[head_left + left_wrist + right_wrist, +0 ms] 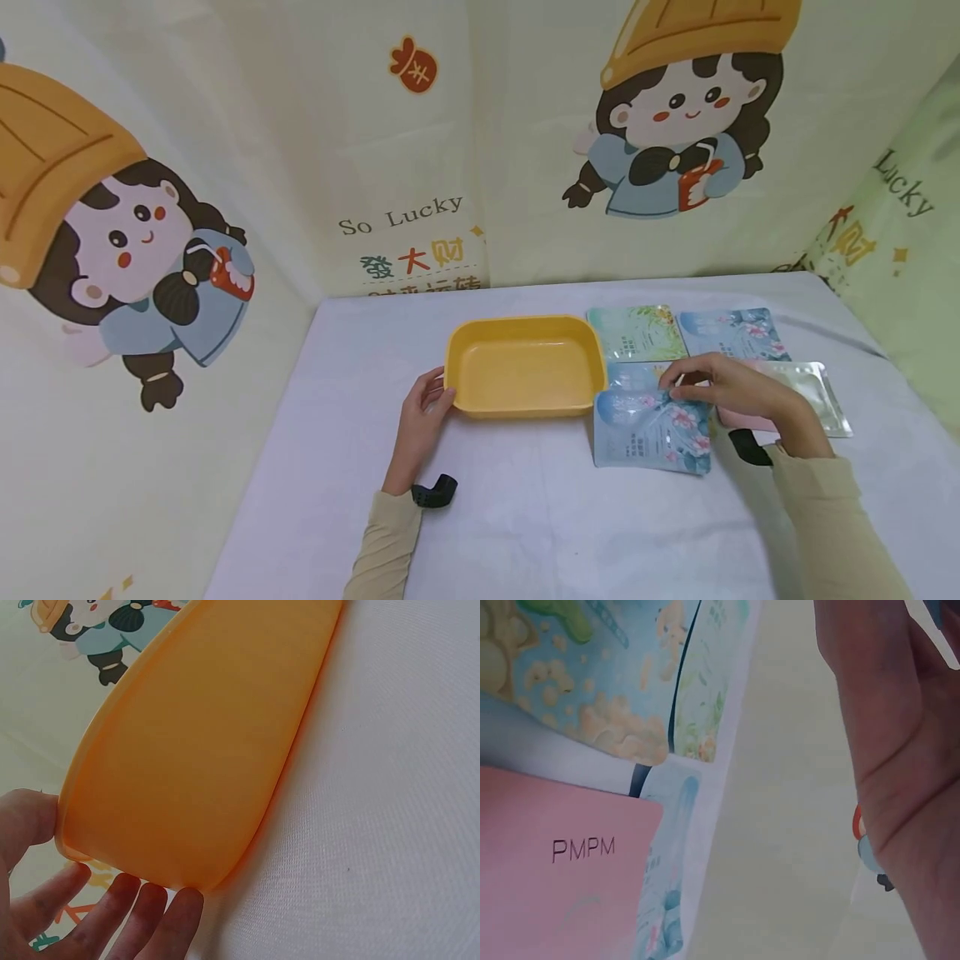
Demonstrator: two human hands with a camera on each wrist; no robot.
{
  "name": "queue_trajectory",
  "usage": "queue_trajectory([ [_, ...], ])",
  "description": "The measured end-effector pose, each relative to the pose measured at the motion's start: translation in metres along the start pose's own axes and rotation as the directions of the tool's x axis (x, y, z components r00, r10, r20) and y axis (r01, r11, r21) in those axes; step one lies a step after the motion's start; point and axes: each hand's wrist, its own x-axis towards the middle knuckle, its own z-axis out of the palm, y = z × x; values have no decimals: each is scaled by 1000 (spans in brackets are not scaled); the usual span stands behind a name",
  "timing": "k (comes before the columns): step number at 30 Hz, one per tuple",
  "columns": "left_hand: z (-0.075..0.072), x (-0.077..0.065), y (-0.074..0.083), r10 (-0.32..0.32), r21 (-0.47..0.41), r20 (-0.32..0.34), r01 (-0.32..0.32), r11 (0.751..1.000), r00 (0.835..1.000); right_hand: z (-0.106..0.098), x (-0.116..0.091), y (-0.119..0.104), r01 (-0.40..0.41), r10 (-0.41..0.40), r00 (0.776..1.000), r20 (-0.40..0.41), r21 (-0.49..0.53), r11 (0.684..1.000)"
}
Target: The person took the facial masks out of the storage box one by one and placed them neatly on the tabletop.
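My left hand [422, 421] holds the left end of a yellow rectangular tray [525, 407]. In the left wrist view, the thumb meets the rim and the fingertips touch the tray's end wall [187, 765]. Right of the tray, my right hand [727, 387] pinches the top edge of a blue flowered sachet [648, 433], its printed face toward me. Behind that sachet lies another blue packet [633, 377], partly covered. The right wrist view shows my right hand [892, 727] at the side, its fingertips out of frame.
A green sachet [633, 333] and a blue flowered sachet [731, 333] lie at the back right. Beneath my right forearm are a silver packet [813, 387] and a pink packet [577, 877] lettered PMPM. White cloth [525, 517] covers the table; a printed curtain [525, 233] hangs behind.
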Motion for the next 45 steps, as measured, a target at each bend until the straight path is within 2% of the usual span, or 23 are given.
queue_trajectory([
  [6, -1, 1, 0, 7, -5, 10, -7, 1000, 1000, 2, -2, 2, -49, 49, 999, 13, -38, 998],
  [17, -2, 1, 1, -18, 3, 5, 18, 1000, 1000, 12, -3, 8, -32, 39, 998, 46, -129, 991],
  [29, 0, 0, 0, -12, 0, 6, 12, 1000, 1000, 22, -2, 9, -17, 22, 990, 141, -34, 999],
  [38, -2, 0, 0, 16, 6, 26, -17, 1000, 1000, 33, 1, 13, -81, 84, 983, 165, -26, 996],
  [45, -5, -13, 36, 6, 8, 57, -6, 1000, 998, 32, 2, 14, -68, 76, 984, 164, -51, 996],
])
